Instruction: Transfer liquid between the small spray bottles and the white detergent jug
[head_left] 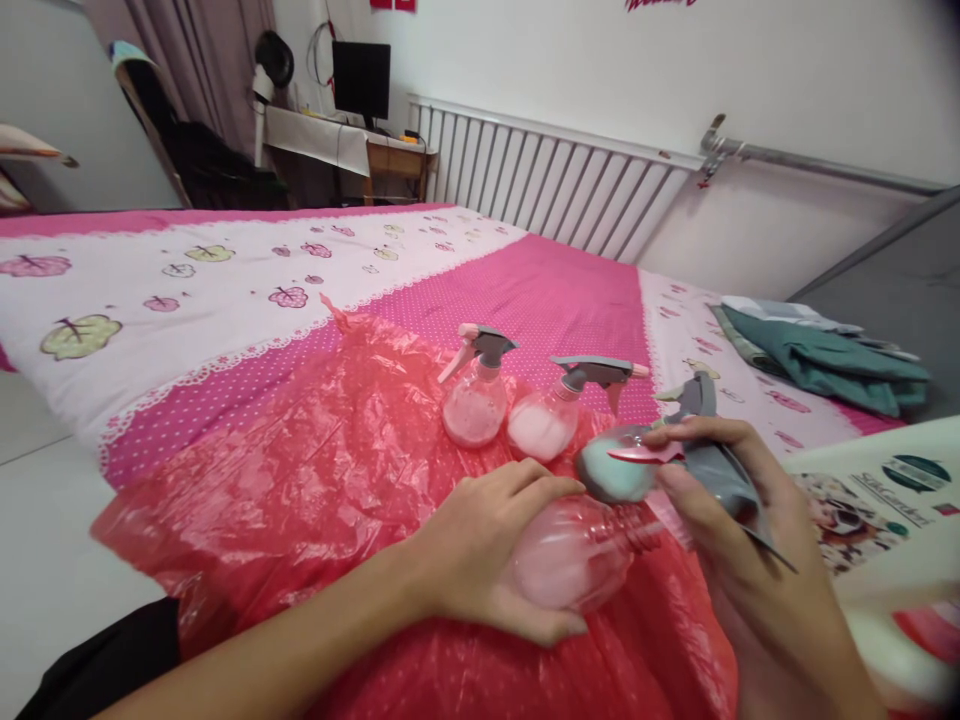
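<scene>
— On the red plastic sheet (300,470), from the head camera, what do we have in hand?

— Our left hand (487,550) lies curled round the round pink bottle (570,560), fingers closed on its belly, holding it on its side on that sheet with the bare threaded neck pointing toward our right hand (742,540).

— And the right?

— Its fingers are closed on a grey spray head (712,470), held just past the bottle's neck. A grey and mint part with a red strip sits right at the neck; we cannot tell whether it touches the thread.

— So which step are we at?

— We judge that the spray head and bottle are apart and are being brought together, or only just separated; the single view does not settle which. The neck looks uncovered.

— What does the next move call for?

— If the head goes on, we need its collar lined up square with the neck, the left hand keeping the bottle from rolling while the right turns.

— What else lies on the sheet?

— Two more spray bottles (480,400), both with heads fitted, stand at its far edge, near the held bottle. Off the sheet to the right, folded green clothes (825,360) lie on the bedspread, and a large white container (885,500) sits close by our right wrist.
</scene>
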